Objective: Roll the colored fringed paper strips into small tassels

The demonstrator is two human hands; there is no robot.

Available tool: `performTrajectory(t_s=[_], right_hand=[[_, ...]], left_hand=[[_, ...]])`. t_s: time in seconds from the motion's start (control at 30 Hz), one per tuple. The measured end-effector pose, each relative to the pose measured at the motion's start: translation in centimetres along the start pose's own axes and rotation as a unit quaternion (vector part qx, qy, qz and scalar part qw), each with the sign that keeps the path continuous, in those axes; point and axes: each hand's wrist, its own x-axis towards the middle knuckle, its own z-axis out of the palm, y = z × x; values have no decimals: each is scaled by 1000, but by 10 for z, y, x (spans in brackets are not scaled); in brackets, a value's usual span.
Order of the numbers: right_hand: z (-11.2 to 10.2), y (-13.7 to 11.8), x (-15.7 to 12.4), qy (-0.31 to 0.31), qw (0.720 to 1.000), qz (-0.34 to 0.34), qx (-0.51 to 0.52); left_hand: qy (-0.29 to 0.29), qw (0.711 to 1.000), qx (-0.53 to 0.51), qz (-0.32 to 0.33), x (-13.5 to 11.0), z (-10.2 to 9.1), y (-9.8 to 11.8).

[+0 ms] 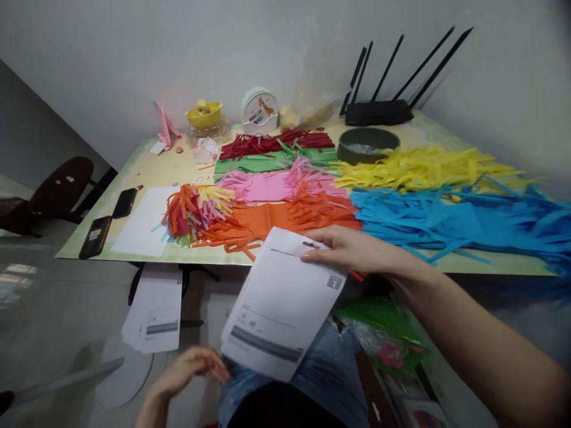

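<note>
My right hand [352,249] pinches the top edge of a white printed sheet [281,303], holding it over my lap just in front of the table edge. My left hand [190,368] hangs low beside my knee, fingers curled loosely, close to the sheet's lower corner but apart from it; nothing shows in it. On the table behind lie piles of cut paper strips: orange [272,217], pink [267,185], blue [450,217], yellow [423,167], green [276,159] and red [276,142]. A mixed-colour bundle [194,211] lies at the left of them.
Two phones [96,236] [125,202] and a white sheet [145,221] lie at the table's left. A dark bowl [368,144], router [379,111], yellow bowl [204,114] and round tin [259,110] stand at the back. More printed papers [154,312] lie below the table. A dark chair [57,190] stands left.
</note>
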Motion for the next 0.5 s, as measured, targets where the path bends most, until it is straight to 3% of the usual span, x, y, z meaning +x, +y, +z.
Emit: performTrajectory(t_s=[0.07,0.13,0.2,0.3,0.5], right_hand=[[8,-14,10,-12,995,-23,-92],[25,-36,22,-23,985,-51,-164],[45,-56,31,-34,974,-67,-216],[60,-67,35,-34,967,-82,-240],[49,-35,36,-118,982,-110,-101]], left_hand=[[132,988,54,66,-2,-8,32],[256,951,60,162,3,-3,71],[268,931,18,246,13,8,107],[260,932,9,251,28,23,133],[254,930,-47,260,31,10,114]])
